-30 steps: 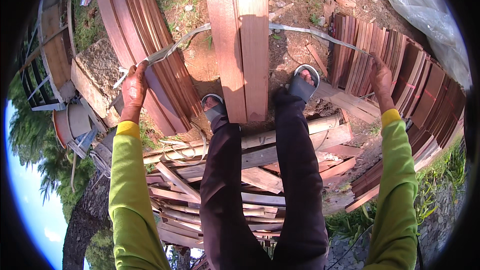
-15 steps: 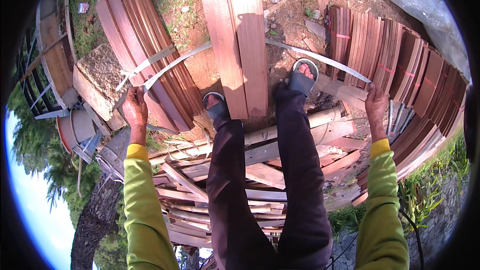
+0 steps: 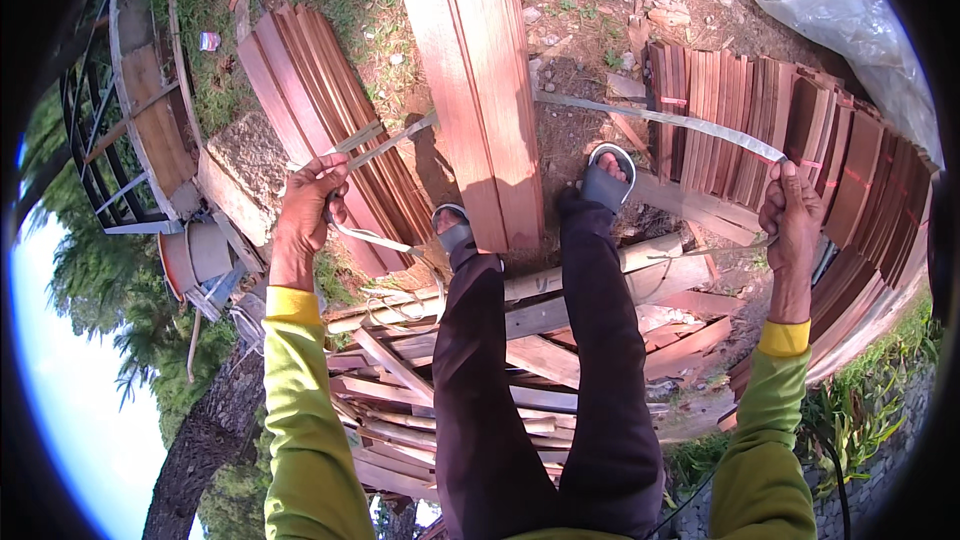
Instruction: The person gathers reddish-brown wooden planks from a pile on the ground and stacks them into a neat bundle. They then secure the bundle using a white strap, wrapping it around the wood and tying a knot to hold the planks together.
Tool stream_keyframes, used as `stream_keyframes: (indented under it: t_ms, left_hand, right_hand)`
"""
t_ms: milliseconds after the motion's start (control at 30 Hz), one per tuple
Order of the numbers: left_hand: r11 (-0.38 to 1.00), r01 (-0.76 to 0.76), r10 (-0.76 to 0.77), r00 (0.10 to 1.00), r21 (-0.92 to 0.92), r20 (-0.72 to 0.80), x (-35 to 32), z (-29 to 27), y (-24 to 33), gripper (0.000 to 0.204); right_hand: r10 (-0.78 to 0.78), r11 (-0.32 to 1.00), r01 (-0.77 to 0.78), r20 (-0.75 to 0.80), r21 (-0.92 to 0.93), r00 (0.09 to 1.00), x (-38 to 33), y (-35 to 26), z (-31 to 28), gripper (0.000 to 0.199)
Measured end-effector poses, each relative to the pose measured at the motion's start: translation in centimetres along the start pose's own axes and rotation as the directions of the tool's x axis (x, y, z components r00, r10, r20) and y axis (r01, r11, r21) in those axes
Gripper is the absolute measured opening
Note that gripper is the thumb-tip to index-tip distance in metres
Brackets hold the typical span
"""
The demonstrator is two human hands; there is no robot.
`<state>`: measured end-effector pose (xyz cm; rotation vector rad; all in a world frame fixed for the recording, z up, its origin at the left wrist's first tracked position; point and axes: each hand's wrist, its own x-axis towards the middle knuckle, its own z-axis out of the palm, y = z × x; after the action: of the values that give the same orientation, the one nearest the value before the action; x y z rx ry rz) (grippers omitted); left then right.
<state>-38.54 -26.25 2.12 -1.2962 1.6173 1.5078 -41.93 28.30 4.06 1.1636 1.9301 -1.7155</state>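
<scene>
A stack of long reddish-brown wooden boards (image 3: 480, 80) lies lengthwise in front of me, its near end between my feet. A pale flat strap (image 3: 680, 121) comes out from both sides of the boards and seems to pass beneath them. My left hand (image 3: 310, 205) is closed on the strap's left length, beside a leaning bundle of boards (image 3: 330, 120); a loose tail hangs below that hand. My right hand (image 3: 792, 210) pinches the strap's right end between thumb and fingers, near the row of tied board bundles.
Tied bundles of short boards (image 3: 735, 90) stand in a row at right. Clear plastic sheeting (image 3: 830, 10) covers the far right. Scrap planks and poles (image 3: 560, 330) lie under and behind my feet. A rough stone block (image 3: 243, 165) sits at left, beside an orange-rimmed bucket (image 3: 190, 258).
Both hands have come up nearer to me, lifting the strap's ends. The left hand has moved slightly right, and the right hand slightly right too. The view has shifted a little.
</scene>
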Motion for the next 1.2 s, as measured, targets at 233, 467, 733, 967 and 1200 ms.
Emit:
stream_keyframes:
  t_ms: [233, 467, 733, 967, 1200]
  left_hand:
    - [0.995, -0.017, 0.021, 0.999, -0.101, 0.037, -5.3, 9.3, -3.6, 0.024]
    - [0.98, 0.197, -0.176, 0.885, -0.004, 0.431, -4.7, 15.9, -3.9, 0.084]
    - [0.928, 0.355, -0.225, 0.779, -0.115, 0.585, -4.0, 11.8, 0.0, 0.035]
    - [0.934, 0.351, -0.225, 0.731, -0.072, 0.644, -2.5, 8.7, -0.9, 0.035]
    - [0.861, -0.313, 0.051, 0.837, 0.4, 0.545, -0.1, 5.9, 1.2, 0.032]
  right_hand:
    - [-0.032, 0.863, -0.098, 0.248, 0.495, 0.968, -8.5, -4.0, 4.9, 0.026]
    - [-0.153, 0.986, 0.055, 0.715, 0.159, 0.682, -18.8, -1.5, 13.9, 0.016]
    - [-0.424, 0.87, 0.475, 0.69, 0.131, 0.587, -18.5, 8.5, 19.5, 0.026]
    - [-0.251, 0.934, 0.348, 0.533, -0.087, 0.808, -11.0, 15.8, 26.9, 0.036]
    - [-0.475, 0.871, 0.491, 0.304, 0.028, 0.826, -11.4, 17.1, 31.0, 0.015]
